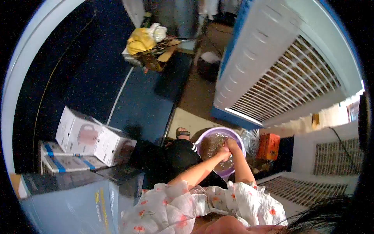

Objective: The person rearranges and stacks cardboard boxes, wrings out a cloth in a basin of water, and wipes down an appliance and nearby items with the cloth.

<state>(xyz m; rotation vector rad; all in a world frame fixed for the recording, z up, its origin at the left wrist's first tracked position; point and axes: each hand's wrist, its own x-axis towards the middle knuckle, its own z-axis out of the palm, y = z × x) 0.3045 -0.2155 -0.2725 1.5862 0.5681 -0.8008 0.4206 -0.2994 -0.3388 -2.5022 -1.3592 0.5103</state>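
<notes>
A purple basin with water stands on the floor in front of me. Both my hands are in it, pressed close together. My left hand looks curled, with its forearm reaching in from the lower left. My right hand lies just above it, bent over the left one. The hands are small and blurred, so I cannot tell whether they hold anything under the water. My knee in black trousers is just left of the basin, and my sandalled foot rests beside its rim.
Two white product boxes sit on flat blue-taped boxes at the left, with a large grey-blue box below. An orange container is right of the basin. A white louvred unit stands beyond. A wire basket with yellow cloth is far ahead.
</notes>
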